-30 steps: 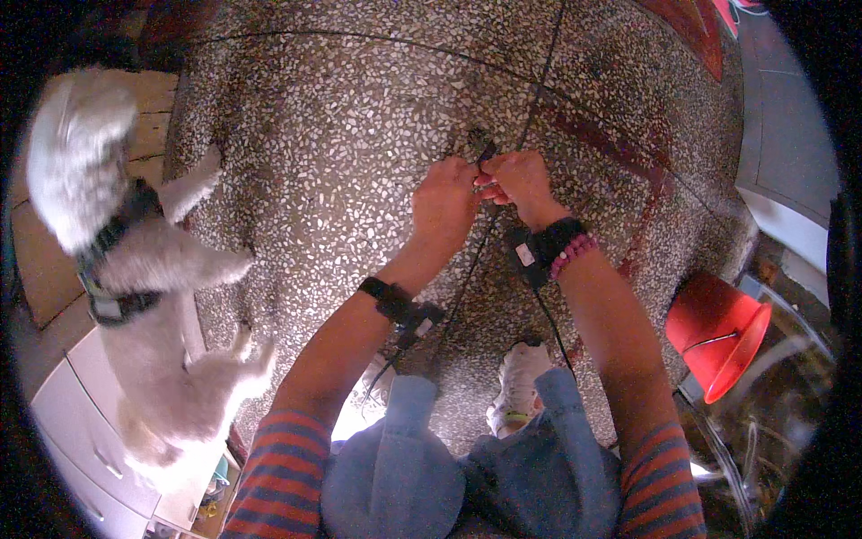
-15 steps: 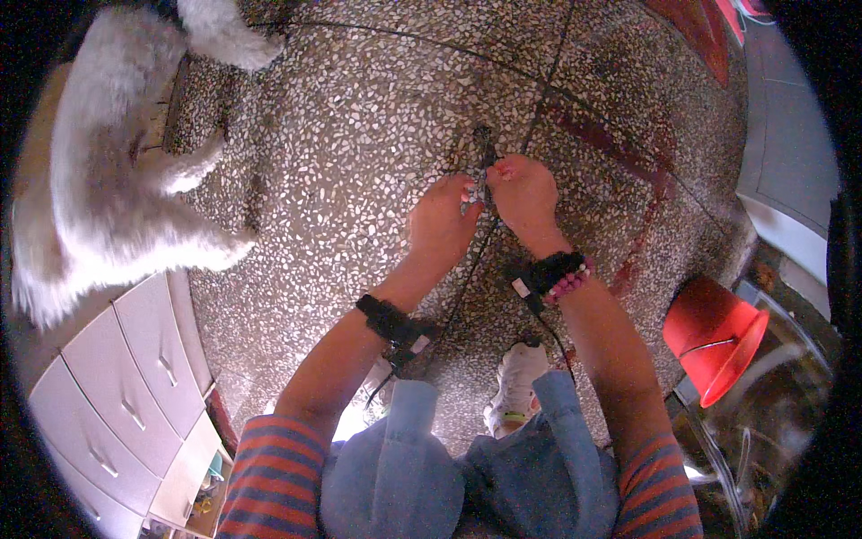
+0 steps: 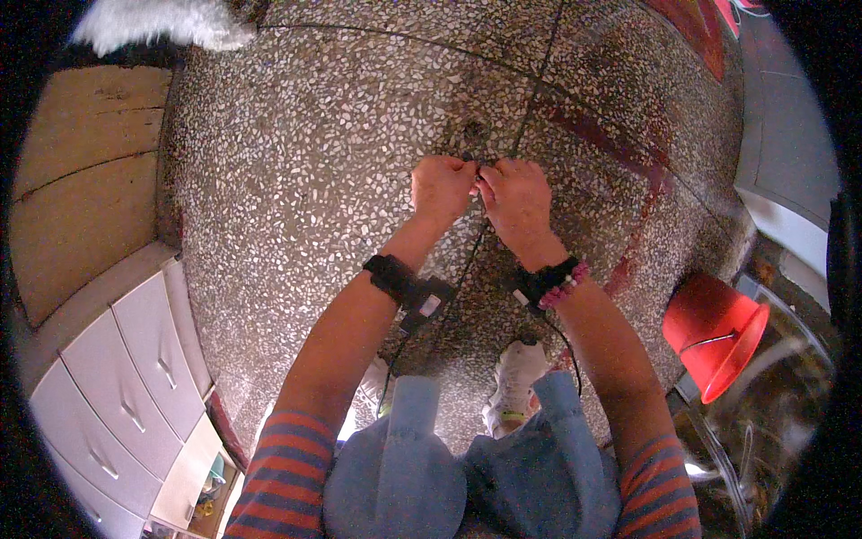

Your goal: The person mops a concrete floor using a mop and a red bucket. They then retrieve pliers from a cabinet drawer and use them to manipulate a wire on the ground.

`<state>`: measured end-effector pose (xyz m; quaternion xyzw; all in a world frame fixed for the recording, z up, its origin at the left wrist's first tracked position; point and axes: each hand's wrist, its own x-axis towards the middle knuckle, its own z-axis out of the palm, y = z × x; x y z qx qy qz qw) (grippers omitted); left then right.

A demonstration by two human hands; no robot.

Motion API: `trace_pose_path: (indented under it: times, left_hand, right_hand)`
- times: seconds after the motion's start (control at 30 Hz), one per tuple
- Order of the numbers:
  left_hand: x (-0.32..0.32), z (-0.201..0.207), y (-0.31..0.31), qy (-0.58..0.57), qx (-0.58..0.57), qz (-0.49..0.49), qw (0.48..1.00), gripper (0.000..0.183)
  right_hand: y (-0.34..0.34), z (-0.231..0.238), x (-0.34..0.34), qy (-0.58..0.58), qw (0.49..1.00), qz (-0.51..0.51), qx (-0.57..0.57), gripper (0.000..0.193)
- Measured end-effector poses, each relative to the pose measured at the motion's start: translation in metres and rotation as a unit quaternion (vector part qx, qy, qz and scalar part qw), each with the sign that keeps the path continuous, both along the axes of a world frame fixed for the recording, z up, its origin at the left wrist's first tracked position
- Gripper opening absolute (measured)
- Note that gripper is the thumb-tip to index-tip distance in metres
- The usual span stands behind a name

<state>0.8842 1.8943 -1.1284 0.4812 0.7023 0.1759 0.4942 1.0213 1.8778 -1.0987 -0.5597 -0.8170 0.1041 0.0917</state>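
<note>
My left hand (image 3: 438,189) and my right hand (image 3: 518,199) meet at the fingertips in front of me, above the speckled stone floor (image 3: 314,162). Both have their fingers pinched together. A small dark thing shows between them, too small to name. Just beyond the fingers is a dark fuzzy patch (image 3: 473,132); whether it joins what I pinch or lies on the floor I cannot make out. Black bands with small modules and cables circle both wrists, and a pink bead bracelet (image 3: 566,286) sits on the right one.
At the right a red bucket (image 3: 709,337) lies tilted beside a shiny transparent surface. White drawers (image 3: 135,382) stand at the lower left, a wooden panel (image 3: 90,171) above them. White fur of an animal (image 3: 162,22) shows at the top left. A grey cabinet (image 3: 790,135) is at the right.
The white animal has moved up and mostly out of view. My left hand has risen slightly and its fingers have closed in against those of my right hand.
</note>
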Motion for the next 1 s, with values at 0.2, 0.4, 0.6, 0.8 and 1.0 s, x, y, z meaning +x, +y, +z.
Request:
trace_pose_path:
  times: [0.2, 0.4, 0.6, 0.8, 1.0]
  left_hand:
    - [-0.007, -0.006, 0.003, -0.150, -0.130, 0.109, 0.974, 0.025]
    - [-0.003, 0.010, 0.009, -0.103, -0.120, 0.097, 0.983, 0.025]
    - [-0.001, 0.011, 0.018, -0.057, -0.133, 0.065, 0.987, 0.026]
    - [0.006, 0.005, 0.028, -0.004, -0.112, 0.039, 0.993, 0.026]
    - [0.008, 0.001, 0.031, 0.028, -0.139, 0.037, 0.989, 0.025]
  right_hand:
    - [-0.027, 0.025, 0.009, 0.214, 0.895, -0.285, -0.267, 0.027]
    - [-0.027, 0.021, 0.011, 0.432, 0.648, -0.420, -0.465, 0.029]
    - [-0.025, 0.001, 0.018, 0.558, 0.506, -0.451, -0.479, 0.026]
    - [-0.016, -0.003, 0.017, 0.553, 0.493, -0.467, -0.483, 0.026]
    - [-0.009, -0.007, 0.014, 0.528, 0.508, -0.500, -0.461, 0.027]
